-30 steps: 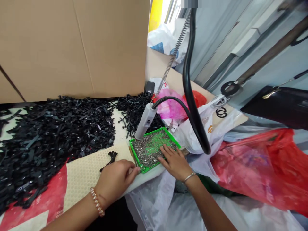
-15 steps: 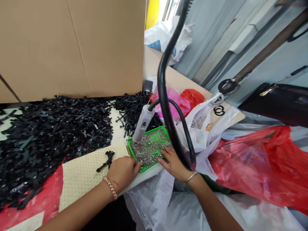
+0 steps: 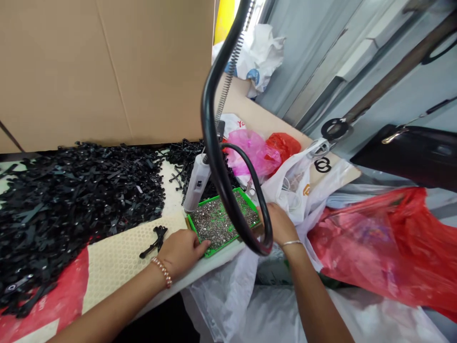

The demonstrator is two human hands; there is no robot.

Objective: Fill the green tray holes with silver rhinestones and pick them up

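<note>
A shallow green tray (image 3: 213,251) full of small silvery metal pieces (image 3: 217,221) sits at the table's front edge. My left hand (image 3: 183,250) grips its near left corner, thumb over the rim and the other fingers mostly hidden. At the tray's right rim is my right hand (image 3: 280,224), its fingers curled against the edge and partly covered by a thick black cable (image 3: 214,143). A white cylindrical power tool (image 3: 197,183) hangs from a spring (image 3: 226,85) beside the tray's far left corner. Several black strip-like parts (image 3: 156,240) lie by my left wrist.
A large heap of black parts (image 3: 89,190) covers the left of the table, with a smaller pile (image 3: 183,159) behind the tool. Cardboard (image 3: 107,71) stands at the back. Pink (image 3: 246,150), white (image 3: 291,186) and red bags (image 3: 385,247) crowd the right.
My right hand has moved off the metal pieces to the tray's right rim. The power tool and cable have swung left. My left hand stays at the corner.
</note>
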